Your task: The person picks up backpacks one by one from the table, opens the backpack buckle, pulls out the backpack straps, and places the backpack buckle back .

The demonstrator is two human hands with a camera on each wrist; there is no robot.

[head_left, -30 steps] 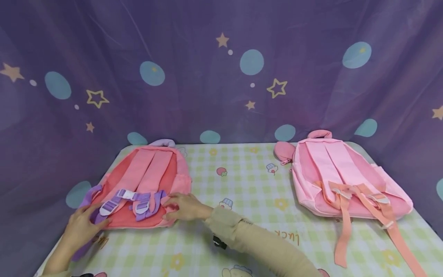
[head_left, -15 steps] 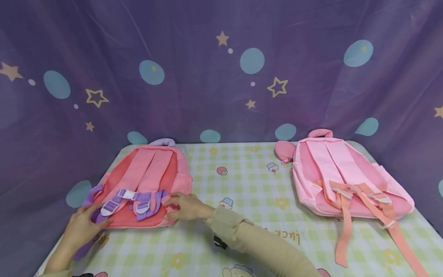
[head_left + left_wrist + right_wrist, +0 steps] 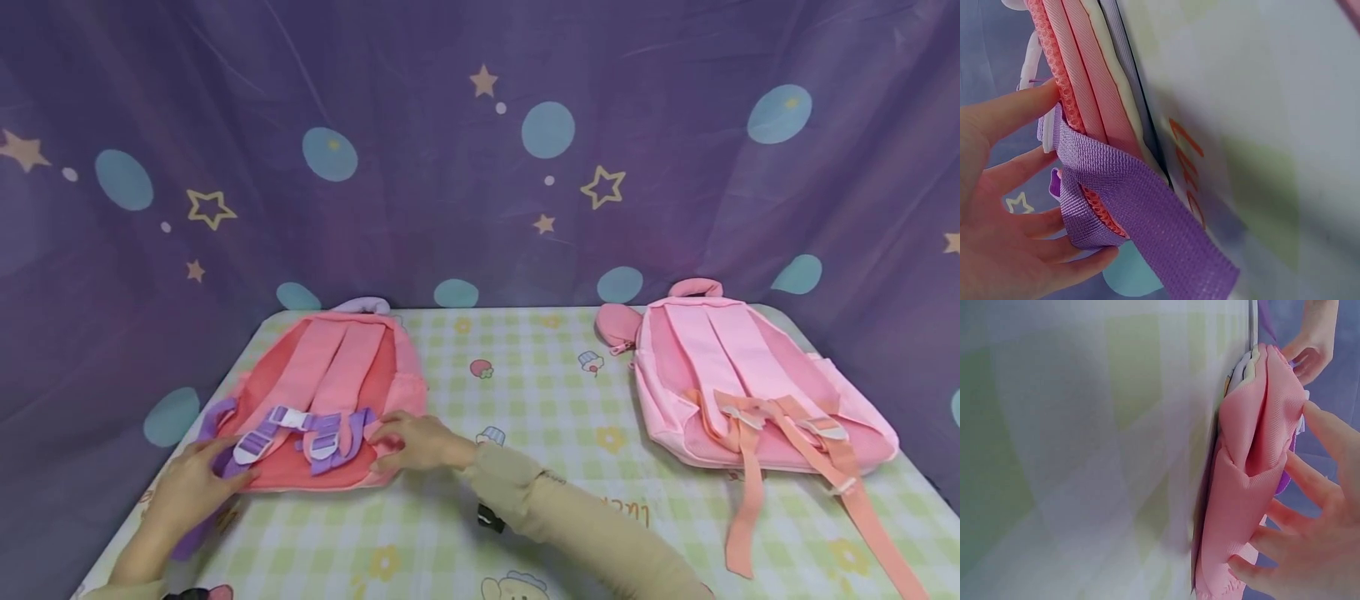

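Coral-pink fabric backpack with mesh back point(image 3: 347, 367) lies strap side up on left part of green-checked table point(image 3: 465, 517); long axis runs away from the person, lilac padded handle point(image 3: 362, 305) at far end, angled slightly right; left hand point(image 3: 187, 487) at near-left edge, right hand point(image 3: 423, 442) at near-right side; both grips released, fingers just touching; purple webbing strap point(image 3: 1141, 194) crosses left edge by the left fingertips; pale-pink fabric backpack point(image 3: 716, 346) well apart, right.
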